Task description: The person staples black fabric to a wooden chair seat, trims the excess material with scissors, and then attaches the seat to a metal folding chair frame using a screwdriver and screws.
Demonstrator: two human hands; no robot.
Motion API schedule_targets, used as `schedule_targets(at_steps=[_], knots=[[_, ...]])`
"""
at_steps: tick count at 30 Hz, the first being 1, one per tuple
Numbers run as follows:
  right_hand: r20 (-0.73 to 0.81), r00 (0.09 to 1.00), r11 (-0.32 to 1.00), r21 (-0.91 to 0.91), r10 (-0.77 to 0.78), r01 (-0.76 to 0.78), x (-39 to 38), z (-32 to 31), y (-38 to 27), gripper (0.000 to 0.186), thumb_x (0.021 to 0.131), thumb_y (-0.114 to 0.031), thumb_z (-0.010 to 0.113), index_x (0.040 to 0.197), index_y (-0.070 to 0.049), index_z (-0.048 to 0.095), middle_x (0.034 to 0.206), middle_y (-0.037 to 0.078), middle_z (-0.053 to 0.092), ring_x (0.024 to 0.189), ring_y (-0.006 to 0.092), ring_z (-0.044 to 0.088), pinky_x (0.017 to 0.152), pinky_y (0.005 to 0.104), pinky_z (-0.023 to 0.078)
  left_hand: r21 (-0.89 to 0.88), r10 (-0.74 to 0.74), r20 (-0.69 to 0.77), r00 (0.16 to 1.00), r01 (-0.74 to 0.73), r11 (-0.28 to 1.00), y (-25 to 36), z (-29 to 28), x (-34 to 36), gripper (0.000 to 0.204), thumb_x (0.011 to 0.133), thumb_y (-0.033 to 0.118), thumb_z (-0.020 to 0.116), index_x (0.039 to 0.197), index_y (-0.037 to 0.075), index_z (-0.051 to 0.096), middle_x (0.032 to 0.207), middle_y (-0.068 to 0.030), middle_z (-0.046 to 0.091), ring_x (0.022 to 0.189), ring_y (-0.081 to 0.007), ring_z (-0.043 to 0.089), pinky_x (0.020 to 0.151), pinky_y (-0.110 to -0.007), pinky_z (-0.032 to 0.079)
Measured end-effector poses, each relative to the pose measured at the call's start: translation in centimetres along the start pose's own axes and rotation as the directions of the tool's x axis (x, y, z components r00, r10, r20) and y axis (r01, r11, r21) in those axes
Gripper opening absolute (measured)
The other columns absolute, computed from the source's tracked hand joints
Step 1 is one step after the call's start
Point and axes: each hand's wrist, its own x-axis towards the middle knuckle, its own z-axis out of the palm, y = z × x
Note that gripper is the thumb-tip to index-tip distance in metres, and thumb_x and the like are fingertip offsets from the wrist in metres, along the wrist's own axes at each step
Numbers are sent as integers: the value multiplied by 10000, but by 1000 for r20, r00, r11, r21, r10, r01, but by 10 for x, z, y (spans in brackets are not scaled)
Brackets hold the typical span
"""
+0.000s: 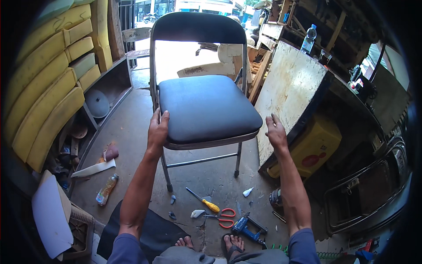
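Grey floor (125, 132) surrounds the folding chair (209, 108), upright in the head view. At the chair's left edge is the left hand (157, 132), whether gripping I cannot tell; just right of the chair, the right hand (276, 130) is apart from it, fingers loosely spread, holding nothing. One-sided pushing could tip the chair, and a careless step could land on the scissors (228, 209) or staple gun (247, 226) in front of it.

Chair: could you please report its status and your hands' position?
Left hand at left of chair; right hand open at its right, apparently not touching. Chair upright, unfolded. Screwdriver, scissors, staple gun on floor in front.
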Motion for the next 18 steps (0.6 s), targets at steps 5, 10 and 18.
schedule_targets(at_steps=[5,10,18], knots=[[157,988,997,-80,-8,21,14,20,3,556,1012,-411,658,1345,35,658,1291,241,704,1170,314,695,1039,346,507,96,-18,4,1000,18,995,2,-5,0,732,1073,335,549,1590,-111,285,1586,-269,430,1425,-295,479,1190,-350,348],[-68,992,994,-46,-105,102,-9,41,10,523,948,-353,743,1316,14,686,1243,201,706,1107,316,710,985,406,545,29,-57,15,998,56,998,-3,-13,12,669,1087,272,522,1596,-93,288,1543,-257,488,1380,-285,522,1150,-335,392],[-108,994,981,189,-15,35,-7,43,31,487,981,-242,710,1357,60,638,1243,184,722,1131,252,698,1005,333,530,14,-100,71,992,99,995,-2,-7,1,530,1124,267,459,1527,-72,402,1355,-181,614,1175,-228,618,1029,-331,484]])
